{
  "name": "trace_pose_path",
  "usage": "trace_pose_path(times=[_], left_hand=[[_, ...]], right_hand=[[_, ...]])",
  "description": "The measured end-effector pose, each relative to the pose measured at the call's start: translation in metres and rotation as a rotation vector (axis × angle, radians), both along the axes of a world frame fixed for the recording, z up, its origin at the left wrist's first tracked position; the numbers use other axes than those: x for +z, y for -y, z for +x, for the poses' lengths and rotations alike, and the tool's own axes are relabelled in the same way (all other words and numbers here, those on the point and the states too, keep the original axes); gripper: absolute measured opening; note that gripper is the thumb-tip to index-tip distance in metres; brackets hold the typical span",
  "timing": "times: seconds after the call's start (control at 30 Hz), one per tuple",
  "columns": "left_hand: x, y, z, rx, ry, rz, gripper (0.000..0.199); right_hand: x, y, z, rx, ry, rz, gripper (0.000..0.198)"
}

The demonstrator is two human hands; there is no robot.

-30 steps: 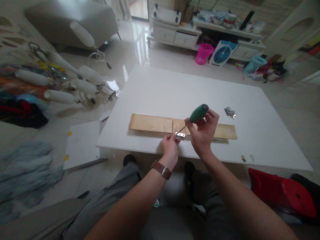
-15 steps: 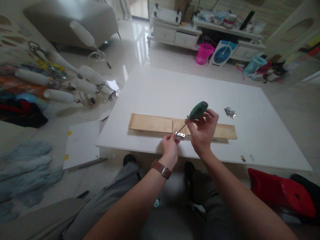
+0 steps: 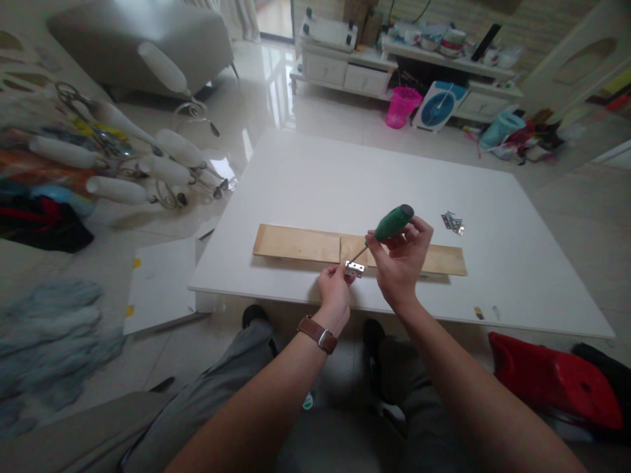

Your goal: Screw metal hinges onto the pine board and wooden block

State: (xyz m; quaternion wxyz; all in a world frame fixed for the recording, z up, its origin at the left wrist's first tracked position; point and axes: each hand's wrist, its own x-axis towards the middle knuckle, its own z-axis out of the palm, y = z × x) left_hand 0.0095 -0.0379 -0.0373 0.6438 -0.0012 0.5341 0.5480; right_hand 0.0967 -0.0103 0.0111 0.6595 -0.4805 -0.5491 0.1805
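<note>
My right hand (image 3: 401,259) grips a screwdriver (image 3: 392,223) with a green handle and a dark end cap. Its shaft slants down to the left, the tip meeting the left end of a small silver metal hinge (image 3: 355,268). Thumb and fingers of my left hand (image 3: 336,284) pinch that hinge at its left end, at the near edge of a wooden board (image 3: 298,243). A brown strap circles my left wrist. The board lies lengthwise on a white panel (image 3: 345,177); my right hand hides part of it. Any screw under the tip is too small to make out.
Several metal hinges and screws (image 3: 452,222) lie on the panel to the right. Small brass-coloured hardware (image 3: 478,313) sits near its front edge. A red plastic seat (image 3: 557,381) stands at lower right, and a white board (image 3: 162,279) leans low on the left.
The screwdriver's handle has tipped slightly to the right and down, and my right hand has turned a little with it. My left hand stays on the hinge.
</note>
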Motion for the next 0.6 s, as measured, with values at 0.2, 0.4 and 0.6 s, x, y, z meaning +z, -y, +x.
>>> trace_pose_path(times=[0.2, 0.4, 0.6], left_hand=[[0.0019, 0.0005, -0.0001, 0.005, 0.015, -0.010, 0.022], [0.0042, 0.0007, -0.0005, -0.001, 0.016, -0.001, 0.024], [0.0041, 0.0004, 0.0002, 0.006, 0.016, -0.012, 0.024]], right_hand=[[0.0002, 0.0037, -0.0013, 0.084, -0.032, -0.015, 0.050], [0.0007, 0.0005, -0.0002, 0.012, 0.017, -0.001, 0.061], [0.0030, 0.0028, -0.0016, 0.060, 0.007, 0.008, 0.055]])
